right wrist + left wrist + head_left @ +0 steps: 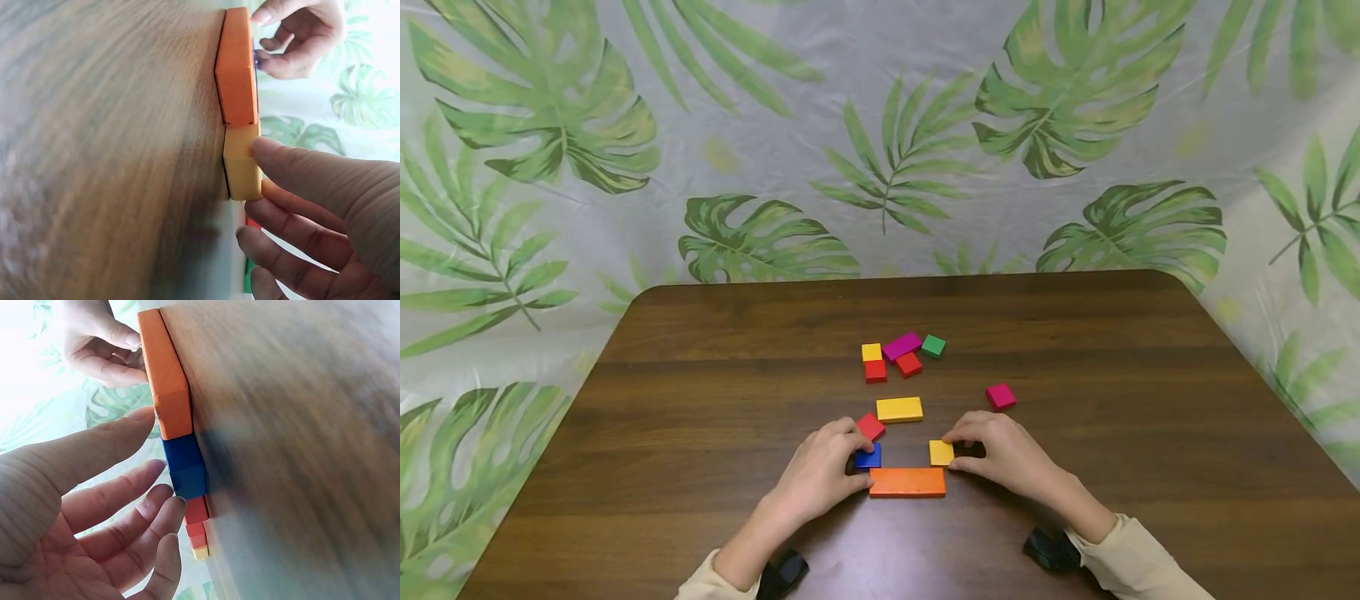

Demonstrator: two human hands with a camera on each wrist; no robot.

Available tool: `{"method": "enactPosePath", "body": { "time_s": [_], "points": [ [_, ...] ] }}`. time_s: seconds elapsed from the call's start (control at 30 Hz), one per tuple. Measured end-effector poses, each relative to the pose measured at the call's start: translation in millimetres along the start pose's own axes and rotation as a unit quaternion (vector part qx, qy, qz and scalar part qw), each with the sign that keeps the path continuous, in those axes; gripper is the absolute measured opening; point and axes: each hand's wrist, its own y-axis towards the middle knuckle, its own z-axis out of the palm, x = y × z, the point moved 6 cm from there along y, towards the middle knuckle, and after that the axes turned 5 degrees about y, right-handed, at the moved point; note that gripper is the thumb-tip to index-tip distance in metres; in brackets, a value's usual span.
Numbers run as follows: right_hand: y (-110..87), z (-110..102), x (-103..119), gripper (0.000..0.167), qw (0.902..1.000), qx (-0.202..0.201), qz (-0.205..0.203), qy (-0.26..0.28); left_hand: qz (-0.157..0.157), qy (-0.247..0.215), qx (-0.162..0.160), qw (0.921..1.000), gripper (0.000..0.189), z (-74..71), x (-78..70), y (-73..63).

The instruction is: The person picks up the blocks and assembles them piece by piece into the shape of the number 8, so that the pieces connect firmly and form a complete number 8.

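Note:
A long orange block (907,482) lies flat near the middle of the table. At its far left end sits a blue block (868,456), and a small yellow block (942,453) is at its far right end. My left hand (823,471) has its fingertips at the blue block and its thumb by the orange block's left end, fingers loosely bent. With thumb and index finger, my right hand (1003,454) pinches the small yellow block, also seen in the right wrist view as a pale yellow block (242,162). Just beyond the blue block is a red block (871,427).
A longer yellow block (899,409) lies behind the gap. Farther back are a yellow square (871,352), red blocks (876,372), a purple block (902,346) and a green block (933,347). A pink block (1001,396) lies beyond the right hand.

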Motion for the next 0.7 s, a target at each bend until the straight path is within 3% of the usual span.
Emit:
{"method": "enactPosePath", "body": {
  "time_s": [0.7],
  "points": [
    [-0.4,0.3,3.1,0.025,0.9998,0.015,-0.005,-0.016,0.010,0.003,-0.010,0.9999,0.028,-1.4,-1.9,-0.5]
  ]
}}
